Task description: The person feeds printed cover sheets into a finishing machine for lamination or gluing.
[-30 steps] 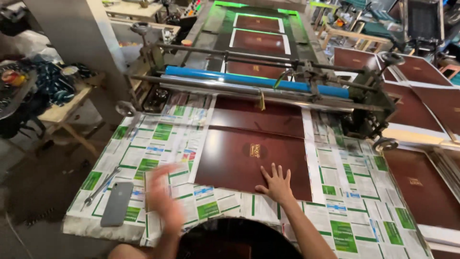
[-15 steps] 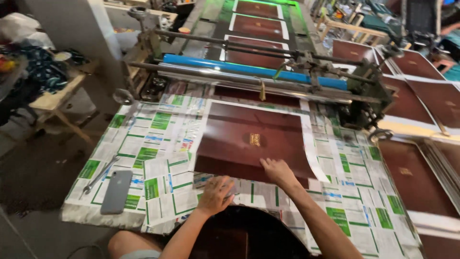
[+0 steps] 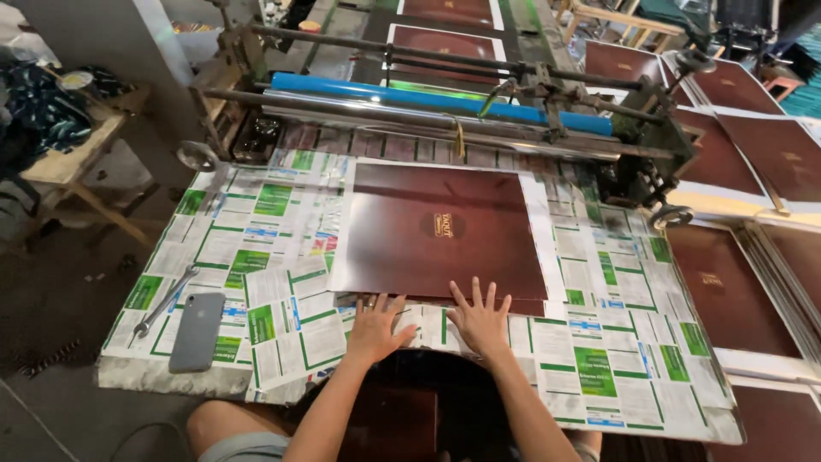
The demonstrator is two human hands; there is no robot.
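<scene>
At the far left of the paper-covered worktable [image 3: 256,214], a silver steel spanner [image 3: 167,299] is seen lying beside a flat grey smartphone [image 3: 197,331], face down. Further right, the left hand [image 3: 376,328] is laid flat with fingers spread, nothing gripped, its fingertips at the near edge of the glossy dark maroon rectangular sheet with a small gold emblem [image 3: 440,231]. That sheet is spread flat at the table's middle, just in front of the long blue roller [image 3: 428,98] of the machine. The right hand [image 3: 481,318] is likewise pressed open, fingertips touching the sheet's near edge. At the right, stacked maroon sheets [image 3: 727,291] are seen.
</scene>
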